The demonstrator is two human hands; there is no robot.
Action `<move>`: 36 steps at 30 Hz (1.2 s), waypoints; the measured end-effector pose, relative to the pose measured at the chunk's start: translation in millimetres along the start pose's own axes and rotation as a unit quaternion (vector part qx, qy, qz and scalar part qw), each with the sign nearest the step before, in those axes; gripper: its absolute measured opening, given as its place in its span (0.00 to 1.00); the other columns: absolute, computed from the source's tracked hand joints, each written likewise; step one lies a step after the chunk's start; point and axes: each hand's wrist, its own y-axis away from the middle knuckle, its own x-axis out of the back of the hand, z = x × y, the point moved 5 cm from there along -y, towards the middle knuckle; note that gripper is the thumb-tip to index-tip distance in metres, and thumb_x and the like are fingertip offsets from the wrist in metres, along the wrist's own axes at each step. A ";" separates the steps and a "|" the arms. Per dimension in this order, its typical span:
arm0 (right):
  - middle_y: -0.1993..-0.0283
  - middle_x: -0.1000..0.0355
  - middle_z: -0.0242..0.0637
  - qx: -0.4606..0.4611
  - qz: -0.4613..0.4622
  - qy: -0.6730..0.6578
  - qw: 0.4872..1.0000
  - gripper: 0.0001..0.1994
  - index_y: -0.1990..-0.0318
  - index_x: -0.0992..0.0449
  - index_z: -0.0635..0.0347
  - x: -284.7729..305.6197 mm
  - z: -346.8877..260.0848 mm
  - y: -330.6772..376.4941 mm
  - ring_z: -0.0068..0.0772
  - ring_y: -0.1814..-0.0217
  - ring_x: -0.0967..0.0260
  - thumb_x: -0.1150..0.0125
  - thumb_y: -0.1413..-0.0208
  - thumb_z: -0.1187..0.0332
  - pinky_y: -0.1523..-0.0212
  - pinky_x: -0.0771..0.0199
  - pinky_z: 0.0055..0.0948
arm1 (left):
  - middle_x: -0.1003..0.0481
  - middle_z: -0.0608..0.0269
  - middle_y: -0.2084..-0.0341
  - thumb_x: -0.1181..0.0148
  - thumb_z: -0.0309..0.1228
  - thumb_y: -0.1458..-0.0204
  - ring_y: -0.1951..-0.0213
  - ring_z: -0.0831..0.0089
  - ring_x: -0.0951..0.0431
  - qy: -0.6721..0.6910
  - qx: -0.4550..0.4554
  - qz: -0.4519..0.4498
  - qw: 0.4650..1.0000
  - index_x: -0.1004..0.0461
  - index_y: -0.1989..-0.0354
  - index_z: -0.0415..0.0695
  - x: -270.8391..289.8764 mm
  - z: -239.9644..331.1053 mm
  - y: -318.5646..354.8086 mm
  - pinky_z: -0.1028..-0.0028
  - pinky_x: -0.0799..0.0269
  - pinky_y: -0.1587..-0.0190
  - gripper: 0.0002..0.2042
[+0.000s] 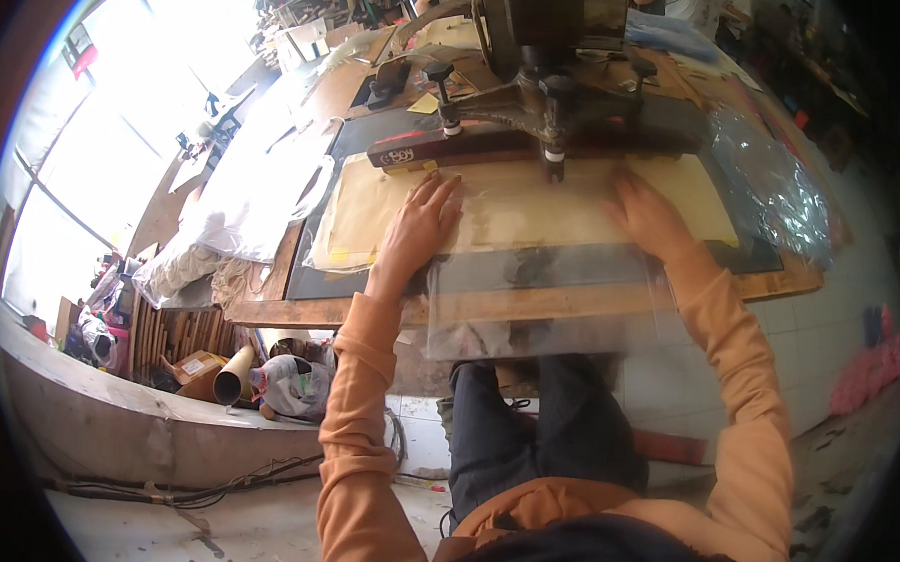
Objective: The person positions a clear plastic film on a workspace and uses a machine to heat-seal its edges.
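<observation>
A clear plastic sheet [545, 302] lies between my hands and hangs over the table's near edge. Beneath its far part is a cream-coloured sheet [527, 209] on a dark mat [316, 283]. My left hand [418, 228] rests flat at the plastic's left side, fingers stretched toward the press. On the other side my right hand [653, 214] is slightly blurred, its fingers extended and thumb apart over the cream sheet. Just beyond my fingertips runs the dark bar [406, 152] of a press head [548, 109], with knobbed screws above it.
A wooden table edge [372, 310] runs in front of me. Crinkled clear plastic [779, 185] lies at the right, white sheeting [259, 203] at the left. A cardboard tube [233, 378] and bags sit low on the left. Another person [688, 0] is at the far right.
</observation>
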 end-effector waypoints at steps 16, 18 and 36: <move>0.45 0.35 0.50 -0.108 0.026 0.035 0.993 0.19 0.51 0.32 0.70 -18.4 -9.3 7.1 0.51 0.42 0.39 0.47 0.45 0.65 0.43 0.38 0.43 | 0.33 0.49 0.45 0.48 0.31 0.47 0.44 0.50 0.33 0.078 0.074 0.004 0.994 0.31 0.44 0.51 4.7 -6.1 5.4 0.63 0.37 0.42 0.19; 0.45 0.35 0.51 -0.107 0.044 0.017 0.993 0.18 0.52 0.32 0.70 -17.6 -9.3 6.0 0.51 0.43 0.39 0.46 0.46 0.65 0.42 0.39 0.42 | 0.32 0.48 0.45 0.48 0.31 0.47 0.45 0.50 0.32 0.076 0.071 0.010 0.995 0.30 0.45 0.51 4.5 -8.0 5.0 0.62 0.36 0.43 0.19; 0.48 0.30 0.46 -0.119 0.031 0.058 0.991 0.15 0.57 0.27 0.66 -9.5 -16.8 3.6 0.47 0.47 0.33 0.44 0.48 0.66 0.49 0.30 0.36 | 0.32 0.48 0.46 0.49 0.30 0.48 0.44 0.53 0.33 0.068 0.071 0.017 0.995 0.29 0.46 0.50 4.1 -6.8 5.5 0.62 0.36 0.43 0.19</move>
